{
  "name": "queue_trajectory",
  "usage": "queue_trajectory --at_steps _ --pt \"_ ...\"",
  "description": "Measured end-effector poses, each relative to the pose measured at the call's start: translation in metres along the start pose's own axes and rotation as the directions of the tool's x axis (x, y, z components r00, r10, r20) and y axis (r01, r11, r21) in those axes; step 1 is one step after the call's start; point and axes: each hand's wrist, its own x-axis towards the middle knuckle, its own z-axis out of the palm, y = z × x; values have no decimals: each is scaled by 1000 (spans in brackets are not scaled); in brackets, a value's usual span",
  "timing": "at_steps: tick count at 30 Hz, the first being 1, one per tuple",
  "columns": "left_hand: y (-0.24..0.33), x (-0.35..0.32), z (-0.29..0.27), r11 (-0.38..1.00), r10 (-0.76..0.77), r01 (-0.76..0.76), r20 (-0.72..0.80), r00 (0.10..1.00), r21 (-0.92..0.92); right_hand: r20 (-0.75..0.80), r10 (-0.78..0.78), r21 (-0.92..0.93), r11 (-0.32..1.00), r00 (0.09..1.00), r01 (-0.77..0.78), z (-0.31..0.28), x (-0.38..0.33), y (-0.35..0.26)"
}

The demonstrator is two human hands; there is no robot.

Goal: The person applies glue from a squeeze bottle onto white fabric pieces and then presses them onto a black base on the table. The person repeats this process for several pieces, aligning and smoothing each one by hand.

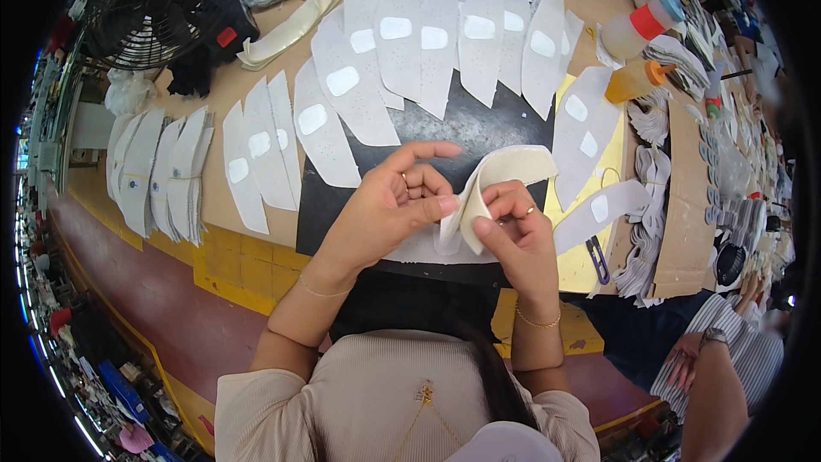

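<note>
Above the near edge of the black mat (505, 133), my hands hold a curved cream-white piece with a folded layer (516, 166). My right hand (520, 235) is closed round its lower part, thumb in front and fingers behind. The thumb and a finger of my left hand (398, 201) pinch its left edge, while the index finger stays raised. Another pale flat piece (419, 250) lies beneath my hands. Around the mat fan out several pale grey perforated pieces (402, 60), most bearing a white rounded patch (395, 28).
A black fan (158, 0) stands far left, near stacked pale pieces (141, 171). At right are a purple-handled cutter (597, 261), a yellow sheet (586, 252), an orange-capped bottle (633, 83) and a red-banded bottle (641, 26). Another person's arm (718, 393) rests at lower right.
</note>
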Motion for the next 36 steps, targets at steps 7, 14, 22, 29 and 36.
queue_trajectory --at_steps 7,14,22,29,36 --pt "-4 -7 2 906 15 1 -36 999 423 -112 -130 -106 987 985 118 -12 -4 3" --pt "22 -32 -24 531 475 -318 35 879 785 -259 -300 335 864 918 377 -54 -17 -22" --pt "71 -136 -167 759 602 -125 -615 509 639 -180 -510 376 755 841 538 -105 -32 -43" --pt "56 -179 -229 86 870 745 -414 268 662 -181 -565 374 717 805 588 -90 -20 -52" --pt "38 -100 -127 352 592 329 -481 647 876 -239 -563 -48 821 791 569 -87 -21 -42"
